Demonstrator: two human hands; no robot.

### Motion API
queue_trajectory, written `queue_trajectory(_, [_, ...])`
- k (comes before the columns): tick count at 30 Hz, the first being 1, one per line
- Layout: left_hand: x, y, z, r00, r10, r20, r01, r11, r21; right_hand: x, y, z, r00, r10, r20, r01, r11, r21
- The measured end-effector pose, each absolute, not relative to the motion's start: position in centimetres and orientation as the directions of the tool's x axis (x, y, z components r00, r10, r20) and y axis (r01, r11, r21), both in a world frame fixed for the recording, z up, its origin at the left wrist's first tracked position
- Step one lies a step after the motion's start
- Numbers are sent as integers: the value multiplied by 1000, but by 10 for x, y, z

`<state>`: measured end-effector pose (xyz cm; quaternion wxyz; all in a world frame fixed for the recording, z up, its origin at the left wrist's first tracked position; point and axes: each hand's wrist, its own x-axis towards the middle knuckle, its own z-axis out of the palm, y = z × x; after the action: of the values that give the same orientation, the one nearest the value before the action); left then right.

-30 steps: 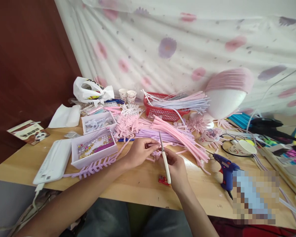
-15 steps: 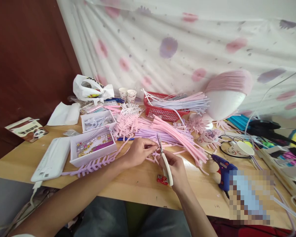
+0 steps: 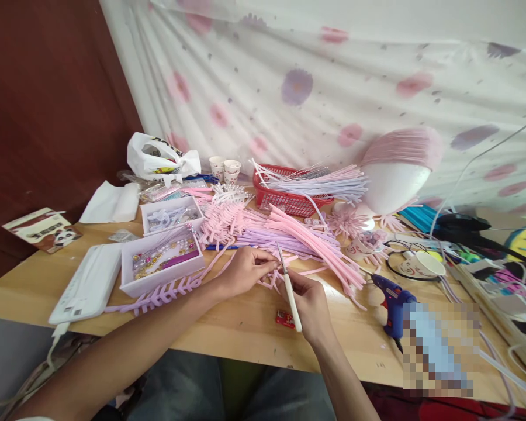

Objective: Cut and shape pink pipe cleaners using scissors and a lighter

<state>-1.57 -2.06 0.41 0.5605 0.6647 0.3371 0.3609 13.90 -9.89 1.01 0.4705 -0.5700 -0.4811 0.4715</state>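
My left hand [image 3: 241, 270] pinches a small piece of pink pipe cleaner [image 3: 269, 277] just above the wooden table [image 3: 245, 327]. My right hand [image 3: 309, 304] grips white-handled scissors [image 3: 288, 286], blades pointing up and away, their tips right beside the left fingertips. The blades look nearly closed at the pink piece. A big heap of pink and lilac pipe cleaners [image 3: 298, 237] lies just behind both hands. A small red object [image 3: 284, 319] rests on the table under the right hand.
Two white trays of beads [image 3: 162, 260] and a white flat case [image 3: 85, 285] sit left. A lilac fringed strip [image 3: 162, 294] lies in front of them. A red basket [image 3: 289, 196], a foam head [image 3: 394, 175], cups and a blue glue gun [image 3: 392, 301] stand right.
The scissors have tilted and dropped slightly toward the left fingertips, and the blades closed in on the pink piece. Both hands stay in about the same place.
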Motion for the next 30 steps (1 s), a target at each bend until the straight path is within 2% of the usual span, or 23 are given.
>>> queue_trajectory(4, [-14,-21,3,522,851,61,-1,-71,997,137,-100,12,120,988,-100,99,-112,-989])
queue_trajectory(12, [-17,-15,7,521,852,59,-3,-67,998,152,-107,20,105,988,-109,137,-123,-983])
queue_trajectory(18, [-19,-4,3,397,913,95,-20,-95,995,194,-112,27,10,963,-268,-56,-267,-962])
queue_trajectory(23, [-18,1,-2,324,943,79,-63,-62,996,219,-117,30,-146,895,-422,-103,-438,-893])
queue_trajectory(26, [-18,1,-3,259,963,79,-107,-53,993,231,-123,35,-182,901,-395,-147,-422,-895])
queue_trajectory(28, [-19,1,-2,230,967,110,-95,-90,991,239,-128,40,-73,948,-309,-90,-315,-945])
queue_trajectory(30, [-22,3,1,180,967,178,-49,-172,984,246,-132,41,89,967,-239,156,-250,-956])
